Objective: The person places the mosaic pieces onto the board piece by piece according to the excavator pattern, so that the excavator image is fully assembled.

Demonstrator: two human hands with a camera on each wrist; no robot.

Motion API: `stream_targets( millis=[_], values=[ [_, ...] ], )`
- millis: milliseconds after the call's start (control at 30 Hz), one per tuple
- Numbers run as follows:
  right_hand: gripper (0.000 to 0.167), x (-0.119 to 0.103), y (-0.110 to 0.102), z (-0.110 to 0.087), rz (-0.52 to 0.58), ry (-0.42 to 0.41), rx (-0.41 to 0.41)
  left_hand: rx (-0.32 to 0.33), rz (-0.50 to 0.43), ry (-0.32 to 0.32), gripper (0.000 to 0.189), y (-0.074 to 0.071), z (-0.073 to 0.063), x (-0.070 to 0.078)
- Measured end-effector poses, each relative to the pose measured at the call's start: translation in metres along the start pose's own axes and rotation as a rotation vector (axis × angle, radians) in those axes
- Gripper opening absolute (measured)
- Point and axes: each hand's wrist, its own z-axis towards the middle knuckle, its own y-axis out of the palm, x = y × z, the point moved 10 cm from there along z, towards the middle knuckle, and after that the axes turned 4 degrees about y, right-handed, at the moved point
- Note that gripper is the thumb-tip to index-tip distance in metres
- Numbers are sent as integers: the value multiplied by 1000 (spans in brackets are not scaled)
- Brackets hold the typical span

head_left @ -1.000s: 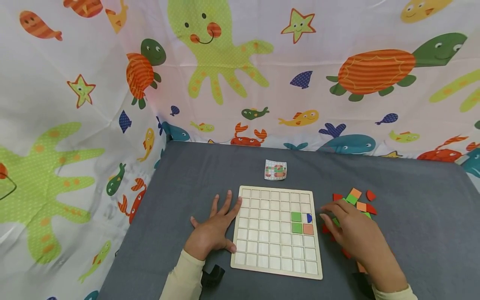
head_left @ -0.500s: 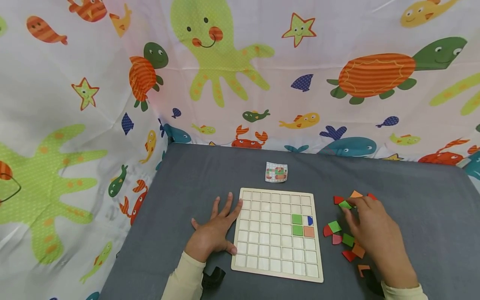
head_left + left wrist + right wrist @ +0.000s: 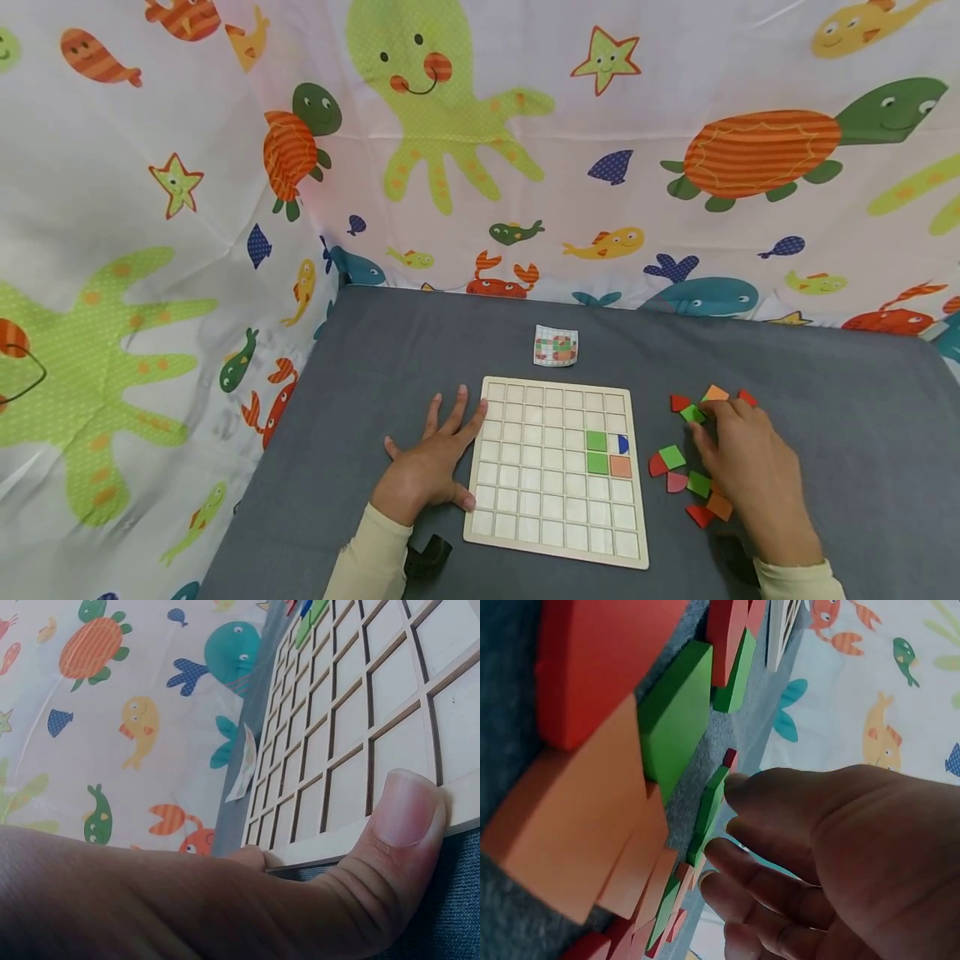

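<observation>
In the head view a pale wooden grid board [image 3: 532, 485] lies on the table, with two green square tiles [image 3: 596, 441], a salmon square tile [image 3: 620, 467] and a blue half-round piece [image 3: 623, 443] toward its right side. My left hand [image 3: 423, 475] is spread at the board's left edge. The left wrist view shows its thumb [image 3: 409, 810] resting over the rim. To the right, my right hand [image 3: 753, 467] is over the scattered tiles, thumb and fingertips right at a green tile [image 3: 692, 413]. In the right wrist view, the fingers bend loosely beside that tile [image 3: 711, 802].
Loose red, orange, pink and green pieces [image 3: 698, 484] lie right of the board. A small card with a coloured grid pattern [image 3: 556, 346] lies behind the board. Grey cloth [image 3: 397, 342] covers the table, and a sea-animal print curtain [image 3: 525, 158] hangs behind and to the left.
My right hand has moved right from near the board's edge to the far tiles, uncovering nearer pieces, and has stayed there over the last half second. The left hand keeps its place.
</observation>
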Motion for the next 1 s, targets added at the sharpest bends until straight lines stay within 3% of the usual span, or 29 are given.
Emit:
stream_targets(
  millis=[433, 700, 1000],
  values=[
    [37, -6, -1, 0, 42, -14, 62, 9, -12, -12, 152, 5, 4, -4],
    [36, -3, 5, 1, 42, 0, 24, -22, -13, -20, 146, -7, -8, 11],
    [37, -3, 11, 6, 28, 25, -44, 5, 8, -5, 153, 5, 4, -6]
  ],
)
